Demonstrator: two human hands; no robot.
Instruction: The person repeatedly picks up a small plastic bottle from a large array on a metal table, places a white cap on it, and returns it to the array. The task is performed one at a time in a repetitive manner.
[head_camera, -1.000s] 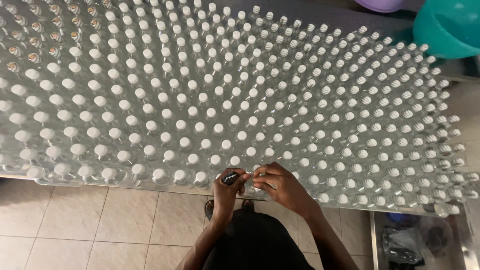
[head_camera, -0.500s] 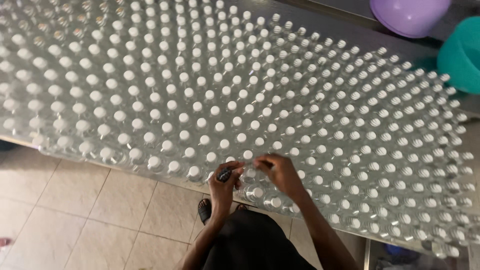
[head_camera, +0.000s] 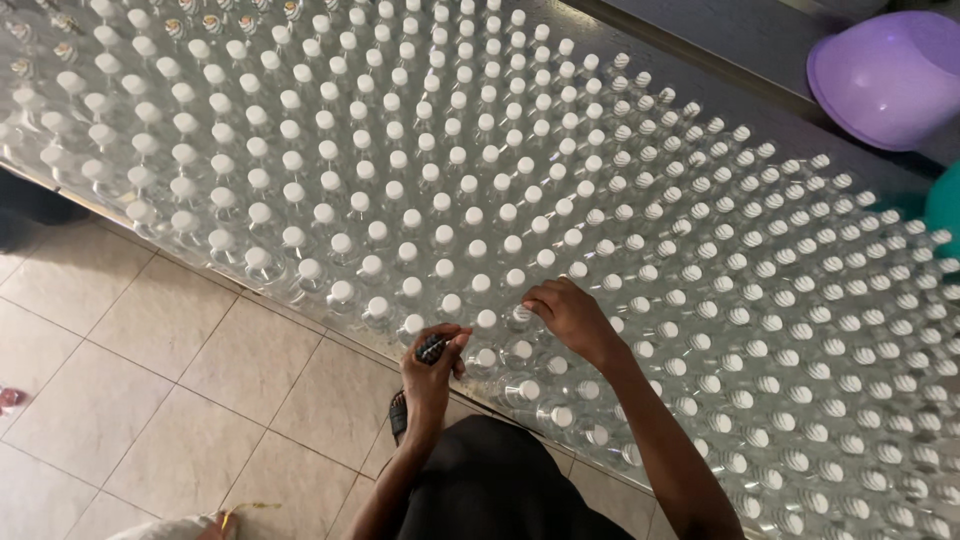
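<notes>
A: What is each hand doing right now?

B: The left hand (head_camera: 432, 365) is closed around a small dark object (head_camera: 432, 348), maybe a marker or stamp; I can't tell which. It hovers at the near edge of the table (head_camera: 150, 222). The right hand (head_camera: 568, 315) is just to its right, fingers curled down onto the white cap of a clear bottle (head_camera: 520, 314) in the near rows, pinching it.

A: And the bottles?

B: A huge field of clear capped bottles (head_camera: 400, 200) standing upright in tight rows, covering the table from near to far. A purple basin (head_camera: 888, 78) sits at the far right.

A: Which step would you call this?

B: I judge it as working one bottle at a time along the near rows: steady it, then bring the dark object to it. That calls for the left hand to move right, in close, without knocking the neighbours.
</notes>
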